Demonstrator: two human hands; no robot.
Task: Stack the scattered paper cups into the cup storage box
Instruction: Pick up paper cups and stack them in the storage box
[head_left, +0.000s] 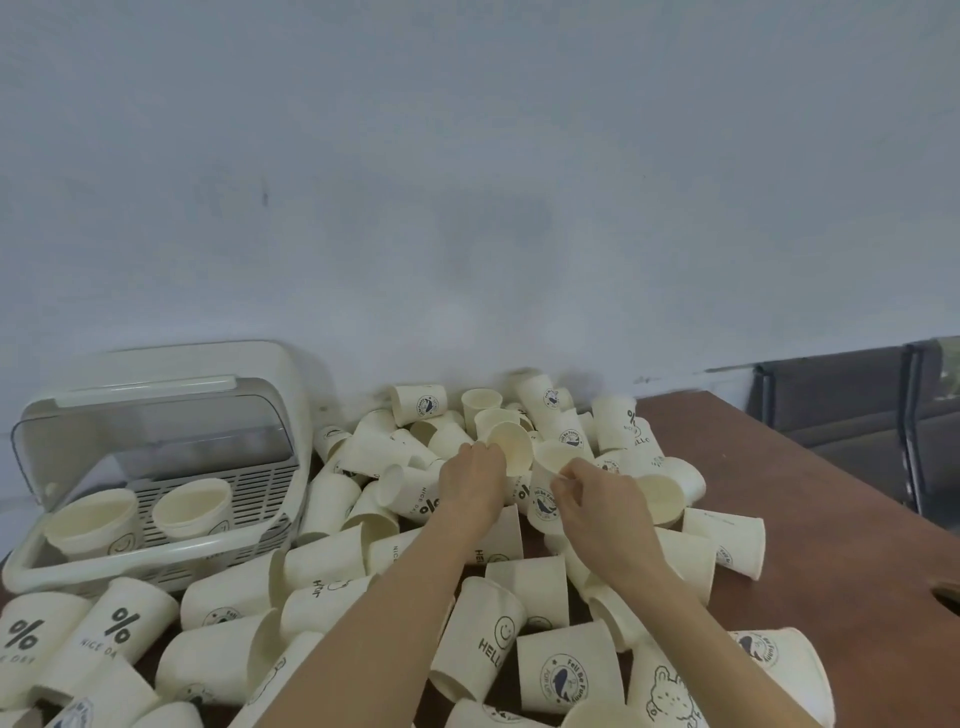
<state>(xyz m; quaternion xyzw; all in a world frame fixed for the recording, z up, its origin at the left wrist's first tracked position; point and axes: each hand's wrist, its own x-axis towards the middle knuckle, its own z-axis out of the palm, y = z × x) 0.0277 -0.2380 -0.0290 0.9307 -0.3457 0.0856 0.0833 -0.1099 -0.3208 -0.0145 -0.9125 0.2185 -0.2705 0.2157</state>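
- Cup storage box (171, 558), lid up, table left: two cup stacks (93, 525) (192, 506) inside.
- Loose cups (332, 561) heaped beside it.
- Left hand (472, 480) grips a tilted cup (511, 447).
- Right hand (597, 499) pinches a whale-logo cup (545, 493) rim.

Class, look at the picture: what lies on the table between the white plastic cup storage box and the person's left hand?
Head view: scattered white paper cups lying on their sides fill the stretch between the storage box and the left hand.

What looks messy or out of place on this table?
Nearly all the cups lie tipped on their sides in a loose heap across the table, rather than in stacks. Only two cups stand upright in the open box on the left. The hands, left and right, each hold a cup in the heap.
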